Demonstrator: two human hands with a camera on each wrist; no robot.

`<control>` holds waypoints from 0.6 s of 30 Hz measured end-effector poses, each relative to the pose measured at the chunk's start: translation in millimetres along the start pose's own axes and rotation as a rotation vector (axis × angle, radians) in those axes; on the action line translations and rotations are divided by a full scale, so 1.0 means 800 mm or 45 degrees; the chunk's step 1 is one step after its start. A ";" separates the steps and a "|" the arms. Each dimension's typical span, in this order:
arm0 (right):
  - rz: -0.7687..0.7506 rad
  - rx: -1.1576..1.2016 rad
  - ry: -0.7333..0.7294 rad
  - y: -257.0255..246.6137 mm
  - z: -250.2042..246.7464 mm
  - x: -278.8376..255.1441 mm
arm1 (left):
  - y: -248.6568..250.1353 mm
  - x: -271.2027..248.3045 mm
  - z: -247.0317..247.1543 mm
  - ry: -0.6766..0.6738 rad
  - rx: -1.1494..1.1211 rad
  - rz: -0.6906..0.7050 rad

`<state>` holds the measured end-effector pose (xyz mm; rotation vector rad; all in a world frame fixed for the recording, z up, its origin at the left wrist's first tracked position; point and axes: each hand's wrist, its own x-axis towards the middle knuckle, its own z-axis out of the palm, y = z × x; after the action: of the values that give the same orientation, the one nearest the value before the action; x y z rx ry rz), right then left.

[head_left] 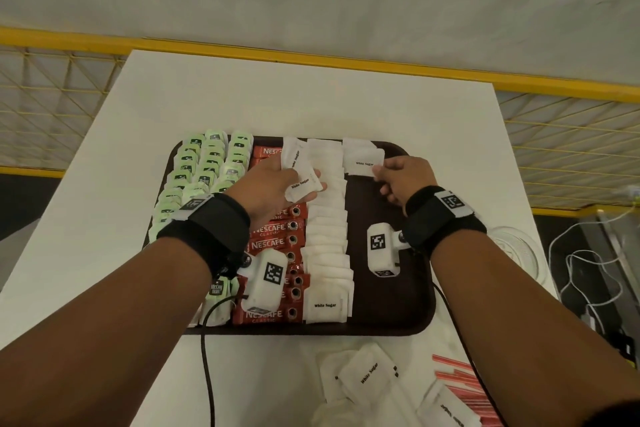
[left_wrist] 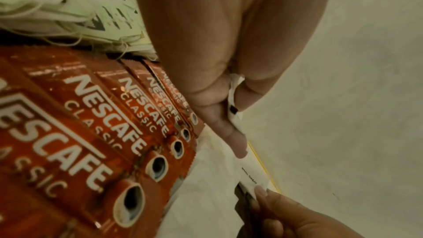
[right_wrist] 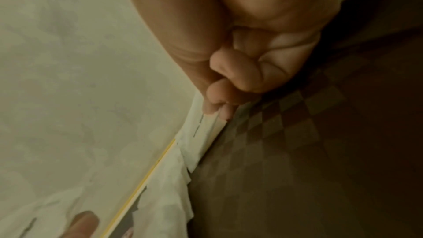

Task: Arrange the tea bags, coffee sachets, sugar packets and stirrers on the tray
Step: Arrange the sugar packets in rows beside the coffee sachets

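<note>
A dark brown tray (head_left: 391, 305) holds green tea bags (head_left: 204, 163) on its left, a column of red Nescafe sachets (head_left: 273, 243) and a column of white sugar packets (head_left: 327, 253). My left hand (head_left: 277, 184) hovers over the far sachets and holds a few sugar packets (head_left: 301, 184) fanned between fingers and thumb. My right hand (head_left: 398, 177) pinches the edge of one sugar packet (head_left: 362, 161) at the tray's far right, where another lies behind it. In the right wrist view the fingertips (right_wrist: 219, 109) pinch that packet (right_wrist: 206, 133).
Loose sugar packets (head_left: 367, 374) and red stirrers (head_left: 457, 374) lie on the white table (head_left: 311, 97) in front of the tray. The tray's right strip (head_left: 381, 211) is bare. A clear glass container (head_left: 516, 250) and cables stand to the right. A yellow mesh railing runs behind.
</note>
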<state>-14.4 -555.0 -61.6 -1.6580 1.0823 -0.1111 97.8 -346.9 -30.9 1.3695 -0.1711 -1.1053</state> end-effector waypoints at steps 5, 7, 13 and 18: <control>0.000 -0.244 0.042 -0.005 0.009 0.011 | -0.006 0.003 -0.009 0.030 0.050 0.015; -0.004 -0.351 0.077 -0.007 0.009 0.014 | -0.006 0.003 -0.009 0.031 0.080 0.021; -0.220 -0.319 -0.215 -0.037 0.010 -0.026 | -0.005 0.003 -0.001 0.010 0.141 0.083; -0.258 -0.189 -0.487 -0.038 0.018 -0.049 | 0.001 0.005 0.014 -0.027 0.116 0.098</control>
<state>-10.8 -517.5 -25.4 -1.8274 0.6450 0.1545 92.8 -357.7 -29.6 1.4210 -0.2903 -1.0592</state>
